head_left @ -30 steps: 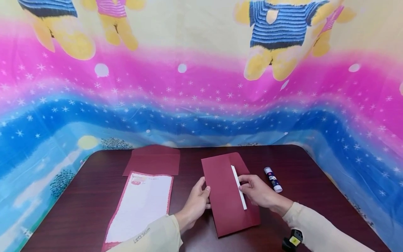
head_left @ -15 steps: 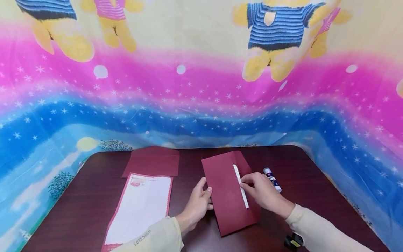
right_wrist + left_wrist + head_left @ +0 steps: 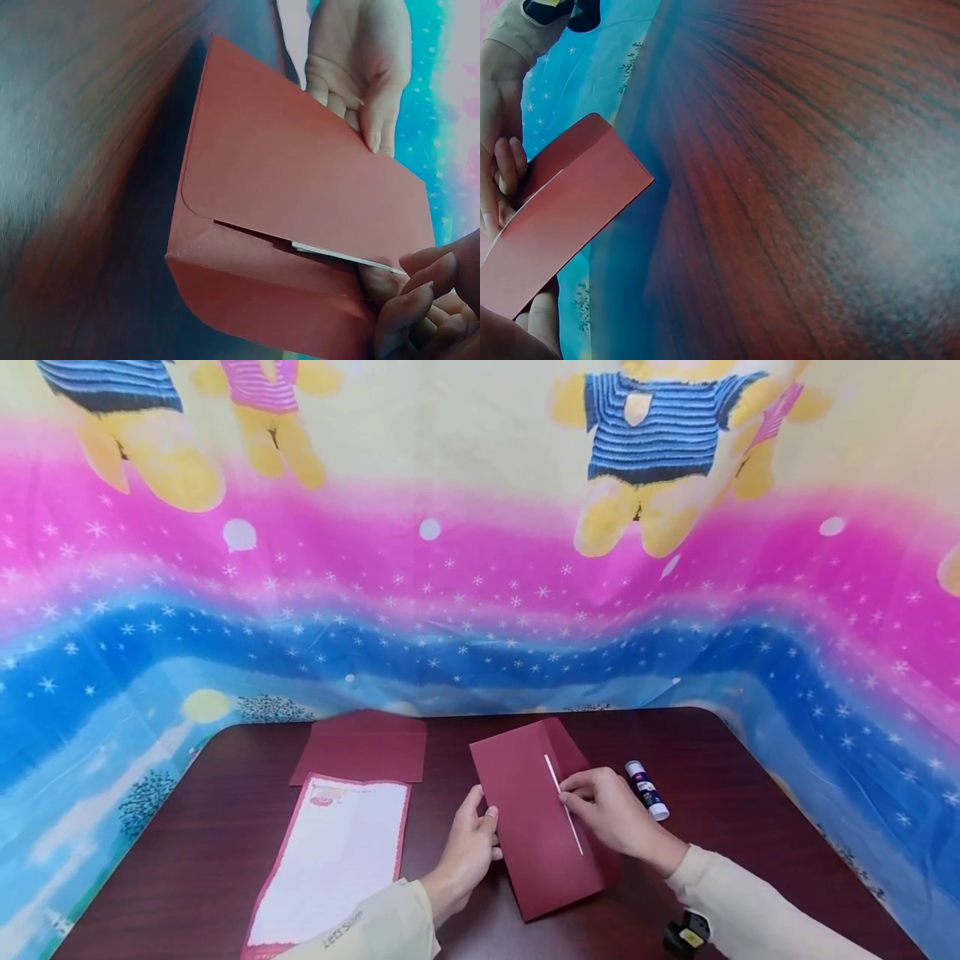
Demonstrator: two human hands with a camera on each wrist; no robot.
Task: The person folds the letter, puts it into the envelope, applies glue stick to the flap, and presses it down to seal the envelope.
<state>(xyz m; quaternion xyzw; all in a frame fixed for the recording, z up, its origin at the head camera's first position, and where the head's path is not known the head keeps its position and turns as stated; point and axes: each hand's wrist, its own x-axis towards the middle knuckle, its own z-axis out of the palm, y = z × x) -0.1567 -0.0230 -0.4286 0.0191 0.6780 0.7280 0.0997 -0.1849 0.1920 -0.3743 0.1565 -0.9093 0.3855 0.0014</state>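
Table before a printed cloth backdrop w/ cartoon bears and snowflakes. Far L: letter sheet, white w/ red border, lying on table; pic at its top L corner, small print beside it illegible. Just behind, rear envelope, dark red, flap extended away from the person, no visible lettering. Next, L sleeve, cream, w/ dark lettering: "Lets S…", remainder unclear. L hand clamped on L edge of front envelope, thumb on near face, fingers behind. Front envelope, dark red and unmarked on visible face, is tilted, betw. the two hands; its flap opens to R. White paper sits mostly inside, only a thin edge protruding at the opening. R hand: thumb & fingers together, pinching that edge approx. midway along. Below R wrist, black device w/ yellow label, text unreadable. Far R: glue stick, white w/ dark-blue label and small red patch; lettering too small to read.
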